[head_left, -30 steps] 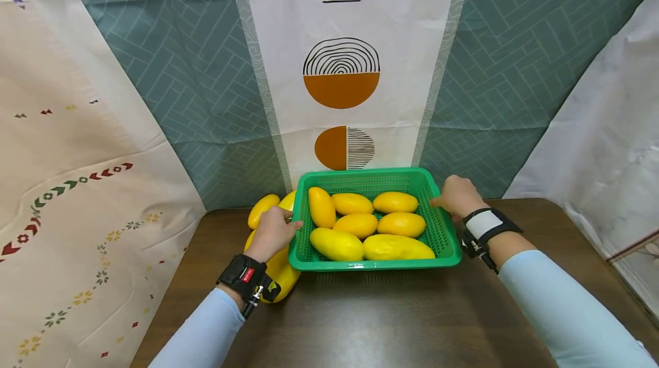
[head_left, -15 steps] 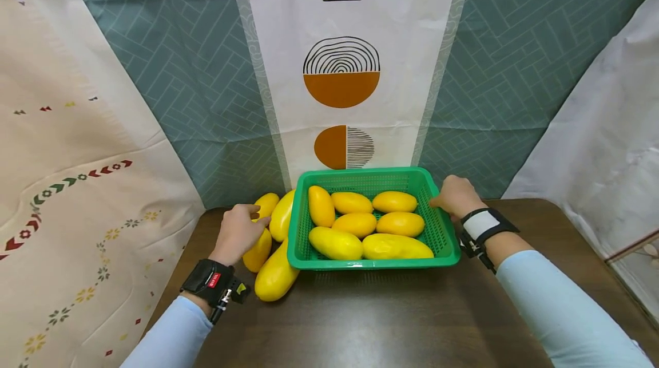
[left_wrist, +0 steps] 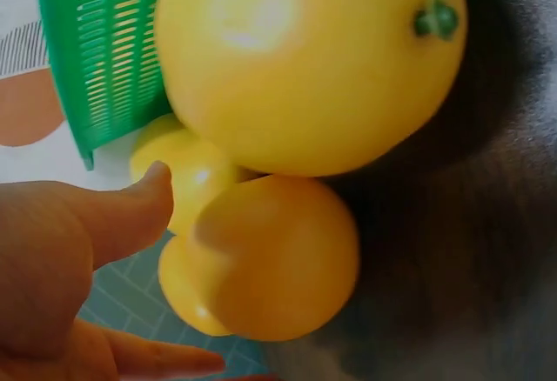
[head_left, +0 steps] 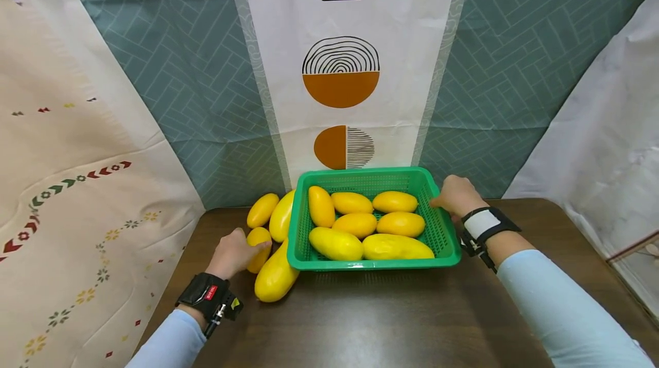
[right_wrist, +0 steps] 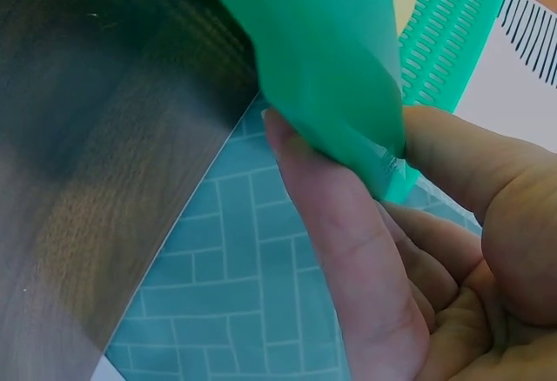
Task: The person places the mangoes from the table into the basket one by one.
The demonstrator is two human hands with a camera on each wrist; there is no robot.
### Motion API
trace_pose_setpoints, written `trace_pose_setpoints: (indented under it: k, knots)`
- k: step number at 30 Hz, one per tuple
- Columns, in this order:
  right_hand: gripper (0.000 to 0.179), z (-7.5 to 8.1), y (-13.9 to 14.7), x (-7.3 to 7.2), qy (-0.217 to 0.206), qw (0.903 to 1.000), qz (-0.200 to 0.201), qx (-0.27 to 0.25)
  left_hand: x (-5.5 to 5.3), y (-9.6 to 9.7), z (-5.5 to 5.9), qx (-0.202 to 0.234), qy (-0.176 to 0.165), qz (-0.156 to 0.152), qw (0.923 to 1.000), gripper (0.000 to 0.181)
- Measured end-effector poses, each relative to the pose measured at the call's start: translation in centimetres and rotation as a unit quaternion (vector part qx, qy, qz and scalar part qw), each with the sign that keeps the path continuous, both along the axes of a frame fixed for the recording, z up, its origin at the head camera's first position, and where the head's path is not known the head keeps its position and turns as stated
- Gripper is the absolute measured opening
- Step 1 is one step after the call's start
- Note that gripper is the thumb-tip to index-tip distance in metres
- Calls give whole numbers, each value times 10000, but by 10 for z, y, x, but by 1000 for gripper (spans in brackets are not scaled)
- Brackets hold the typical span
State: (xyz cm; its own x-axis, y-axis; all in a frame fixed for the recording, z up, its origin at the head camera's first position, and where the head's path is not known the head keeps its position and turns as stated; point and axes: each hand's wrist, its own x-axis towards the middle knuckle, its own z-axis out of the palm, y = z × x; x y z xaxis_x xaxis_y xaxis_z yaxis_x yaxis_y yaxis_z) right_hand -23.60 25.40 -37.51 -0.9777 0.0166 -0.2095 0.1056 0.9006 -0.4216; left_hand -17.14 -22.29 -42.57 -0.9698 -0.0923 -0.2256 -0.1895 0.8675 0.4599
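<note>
A green slotted plastic basket [head_left: 376, 265] stands on the table with several yellow mangoes and two longer yellow fruits inside. My right hand [head_left: 458, 197] pinches its right rim [right_wrist: 335, 59], thumb on the inner side and fingers underneath. Left of the basket, my left hand [head_left: 230, 254] is beside a small yellow mango [head_left: 259, 236], thumb and fingers spread on either side of it. The left wrist view shows that mango [left_wrist: 287, 259] between the outstretched thumb and fingers; contact is unclear. A large yellow fruit [head_left: 277, 277] with a green stem end lies close by, against the basket.
Another mango [head_left: 262, 210] and a long yellow fruit [head_left: 281, 218] lie behind, between the basket and the table's left edge. The dark wooden table [head_left: 360, 322] ends at a patterned cloth backdrop [head_left: 231, 173].
My left hand has left the basket's left rim, moved left over the loose fruits, then lowered toward the near small mango. The right hand keeps its hold on the basket.
</note>
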Motion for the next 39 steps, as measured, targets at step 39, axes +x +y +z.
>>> trace_pose_setpoints:
  k: [39]
  knots:
    - [29,2,-2,-5,-184,9993,58,336,-16,36,76,-281,1508,-747,9853,40]
